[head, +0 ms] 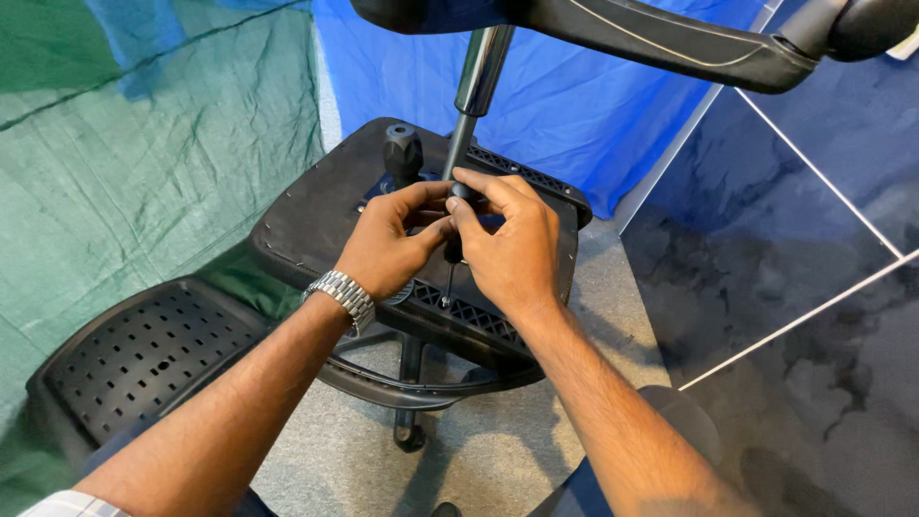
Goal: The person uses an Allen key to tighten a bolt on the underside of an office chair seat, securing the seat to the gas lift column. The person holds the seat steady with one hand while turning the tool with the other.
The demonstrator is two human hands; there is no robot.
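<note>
Left hand: curled, fingertips pinched on the dark handle of a screwdriver; a metal link watch sits on the wrist.
Right hand: closed over the same handle from the other side, thumb and forefinger on top.
Screwdriver: held nearly upright between both hands, its thin steel shaft running down below the palms to the chair seat underside.
Doing it well: my judgement is that the shaft should stay square to the plate, with downward pressure from one hand while the other turns, so the tip does not slip out of the screw head.
Seat underside: matt black moulded plastic, flat, with a ribbed lattice edge just under the hands.
Gas lift column: smooth polished metal cylinder rising just beyond the fingertips.
Knob: black, rounded, past the left hand.
Perforated panel: black plastic with rows of holes, left of the left forearm.
Sheets: crinkled green and blue fabric behind.
</note>
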